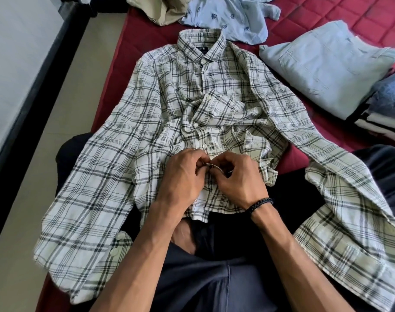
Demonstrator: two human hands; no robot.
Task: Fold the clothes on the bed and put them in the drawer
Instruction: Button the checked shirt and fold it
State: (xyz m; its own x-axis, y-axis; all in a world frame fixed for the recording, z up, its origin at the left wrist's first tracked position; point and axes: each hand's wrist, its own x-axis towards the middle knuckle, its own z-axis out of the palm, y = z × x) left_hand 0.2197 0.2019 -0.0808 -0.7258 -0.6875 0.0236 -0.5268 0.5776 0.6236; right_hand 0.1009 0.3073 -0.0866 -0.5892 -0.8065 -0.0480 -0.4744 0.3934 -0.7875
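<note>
Left hand (184,176), right hand (236,176) — both pinching plaid shirt (147,122) placket on bed (327,16).

Head view: steep downward, close over bed (340,16).

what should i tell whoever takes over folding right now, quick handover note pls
Left hand: pinching the plaid shirt at its lower placket.
Right hand: pinching the same spot, apparently doing up a button.
Plaid shirt: face up on the red bed and over the person's lap, sleeves spread, front bunched at the middle.
Done: a folded light blue garment lies at right, with a stack of folded clothes beside it.
Left: finish and fold the plaid shirt, then the printed blue shirt and beige garment at the top. No drawer is in view.
</note>
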